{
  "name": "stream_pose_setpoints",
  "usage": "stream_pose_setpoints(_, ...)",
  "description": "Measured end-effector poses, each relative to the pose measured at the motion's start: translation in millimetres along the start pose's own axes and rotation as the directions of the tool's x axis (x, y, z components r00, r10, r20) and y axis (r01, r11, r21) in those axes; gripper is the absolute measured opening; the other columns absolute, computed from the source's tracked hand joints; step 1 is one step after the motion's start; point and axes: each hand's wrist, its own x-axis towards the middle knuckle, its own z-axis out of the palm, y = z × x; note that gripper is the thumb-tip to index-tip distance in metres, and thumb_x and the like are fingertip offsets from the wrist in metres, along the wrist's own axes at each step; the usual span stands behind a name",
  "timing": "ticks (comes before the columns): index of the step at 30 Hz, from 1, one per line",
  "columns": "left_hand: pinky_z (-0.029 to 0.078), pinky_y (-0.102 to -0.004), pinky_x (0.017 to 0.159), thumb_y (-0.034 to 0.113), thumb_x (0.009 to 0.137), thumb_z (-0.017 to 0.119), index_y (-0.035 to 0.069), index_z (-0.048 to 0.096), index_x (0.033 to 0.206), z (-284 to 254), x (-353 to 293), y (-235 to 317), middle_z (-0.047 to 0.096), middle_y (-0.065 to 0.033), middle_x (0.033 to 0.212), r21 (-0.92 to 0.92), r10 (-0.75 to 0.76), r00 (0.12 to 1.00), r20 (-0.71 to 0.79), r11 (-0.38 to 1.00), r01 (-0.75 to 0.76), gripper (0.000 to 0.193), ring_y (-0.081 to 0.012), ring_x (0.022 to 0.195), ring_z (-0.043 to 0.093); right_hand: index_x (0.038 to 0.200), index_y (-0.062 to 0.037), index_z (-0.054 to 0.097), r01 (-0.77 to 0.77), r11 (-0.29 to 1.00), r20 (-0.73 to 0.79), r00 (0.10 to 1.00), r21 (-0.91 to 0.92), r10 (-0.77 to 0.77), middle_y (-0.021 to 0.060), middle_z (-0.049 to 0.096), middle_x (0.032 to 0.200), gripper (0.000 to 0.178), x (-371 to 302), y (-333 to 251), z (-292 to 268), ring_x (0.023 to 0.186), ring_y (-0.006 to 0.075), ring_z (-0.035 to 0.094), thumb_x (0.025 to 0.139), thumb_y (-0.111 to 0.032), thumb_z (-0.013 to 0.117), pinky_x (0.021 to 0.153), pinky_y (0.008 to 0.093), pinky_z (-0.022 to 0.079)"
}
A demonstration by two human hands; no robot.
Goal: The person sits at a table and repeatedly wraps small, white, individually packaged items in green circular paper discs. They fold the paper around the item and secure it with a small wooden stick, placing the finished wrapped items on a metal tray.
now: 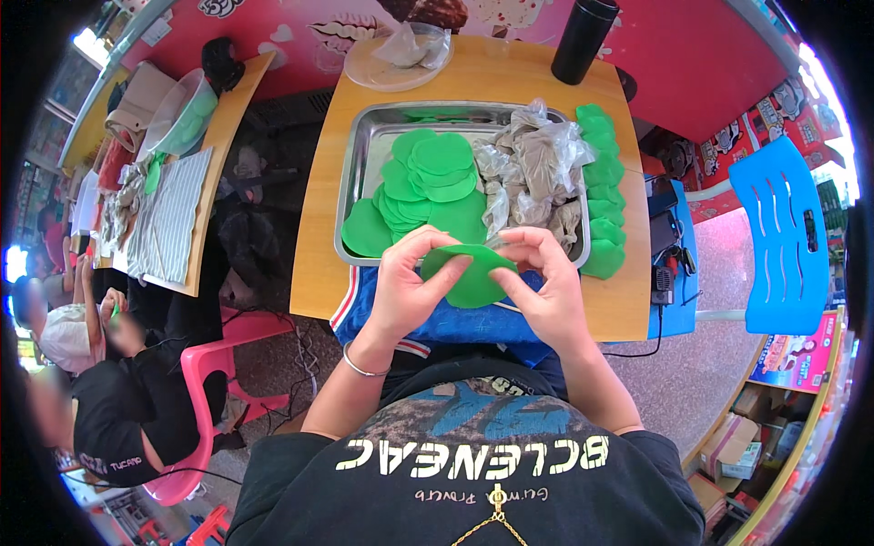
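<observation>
A thin, round green sheet [475, 286] is held up in front of my chest, near the tray's front edge. My left hand [410, 284] pinches its left side between thumb and fingers. My right hand [550, 293] grips its right side, the thumb lying on its face. The sheet's material cannot be told. Behind my hands, a metal tray [347, 173] bears a loose stack of round green sheets [441, 156] on its left and knotted clear bags with a grey-brown filling [537, 166] on its right. Folded-looking green pieces [602, 196] overlap in a row along the tray's right side.
A clear plastic lid or dish [364, 68] with a bag on it and a black tumbler [583, 41] stand at the table's back. A blue chair [781, 237] is at right. Left are a pink chair [196, 382], a second table [211, 173] and other people.
</observation>
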Motion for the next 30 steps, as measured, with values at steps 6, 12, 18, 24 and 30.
stream_pose_setpoints(6,0.041,-0.0265,0.067,0.013,0.066,0.075,0.001,0.055,0.089,8,-1,-8,0.053,-0.0053,0.081,0.049,0.066,0.983,-0.168,0.997,-0.059,0.033,-0.0149,0.075,0.051,0.099,-0.0011,0.054,-0.045,0.997,-0.046,0.998,0.062,0.048,0.0081,0.066,0.080,0.027,3,8,0,0.073,0.0099,0.062,0.075,-0.001,0.066,0.069,0.0242,0.047)
stream_pose_setpoints(12,0.038,-0.0263,0.062,0.022,0.056,0.083,0.003,0.048,0.086,18,-10,4,0.046,-0.0031,0.078,0.217,0.129,0.969,-0.209,0.973,-0.083,0.049,-0.0146,0.069,0.045,0.095,-0.0034,0.056,0.027,0.996,-0.098,0.995,-0.088,-0.036,0.0071,0.066,0.079,0.027,4,5,3,0.075,0.0109,0.063,0.071,-0.002,0.069,0.070,0.0247,0.047)
stream_pose_setpoints(18,0.040,-0.0254,0.061,0.005,0.066,0.069,0.003,0.050,0.084,26,-6,-4,0.052,-0.0047,0.076,0.121,0.072,0.981,-0.178,0.991,-0.051,0.027,-0.0137,0.067,0.049,0.089,-0.0060,0.059,0.232,0.906,-0.135,0.946,-0.354,-0.295,0.0058,0.064,0.074,0.030,5,8,7,0.070,0.0174,0.062,0.063,-0.002,0.073,0.062,0.0274,0.046)
stream_pose_setpoints(24,0.044,-0.0226,0.069,-0.005,0.072,0.061,0.000,0.051,0.090,28,-4,-3,0.052,-0.0029,0.084,-0.040,-0.047,0.993,-0.110,0.998,0.043,0.021,-0.0089,0.077,0.051,0.085,-0.0068,0.060,0.379,0.797,-0.079,0.881,-0.469,-0.466,0.0054,0.063,0.072,0.031,7,12,8,0.066,0.0192,0.058,0.059,-0.002,0.074,0.057,0.0295,0.045)
stream_pose_setpoints(30,0.045,-0.0236,0.064,-0.003,0.072,0.062,-0.001,0.059,0.083,20,5,-6,0.056,-0.0058,0.077,0.099,0.058,0.998,-0.024,0.994,-0.055,0.012,-0.0130,0.069,0.054,0.084,-0.0056,0.059,0.242,0.932,-0.087,0.958,-0.268,-0.274,0.0030,0.061,0.070,0.028,8,14,3,0.066,0.0129,0.057,0.062,-0.003,0.075,0.058,0.0256,0.044)
